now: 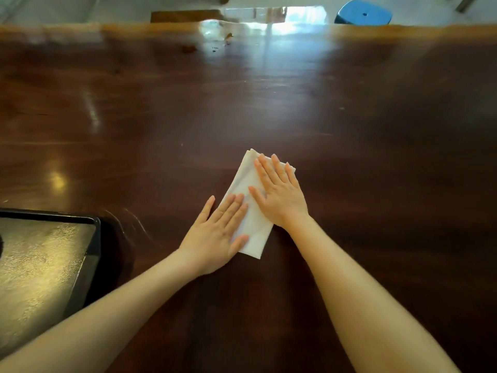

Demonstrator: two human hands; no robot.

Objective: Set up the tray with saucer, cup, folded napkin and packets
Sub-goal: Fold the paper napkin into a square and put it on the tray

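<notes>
Napkin (242, 182): white, folded into a long narrow strip. It lies flat on the dark polished wooden counter (269, 103), in the near middle, with its long axis running roughly near to far.

Left hand (215, 238): palm down on the near left part of the napkin. Fingers straight and close together, pointing far and slightly right. The thumb lies across the napkin's near portion. The little finger rests off the paper, on the counter. Grip flat and fully extended, curled round nothing; it presses on the napkin only.

Right hand (279, 195): palm down over the far right part of the napkin. Fingers straight, a little spread, with the tips reaching the far edge of the fold. The thumb points left onto the paper, just beside the left fingertips. Grip likewise flat, closed round nothing; it presses on the napkin only.

Tray (92, 238): dark, rectangular, with a raised rim. It sits on the counter at the near left, partly cut off by the edge of view, well apart from the napkin. The left forearm passes just beside its near right side.

Stool (363, 12): blue, on the floor beyond the counter's far edge, to the right. Strong window glare falls on the far middle of the counter.
</notes>
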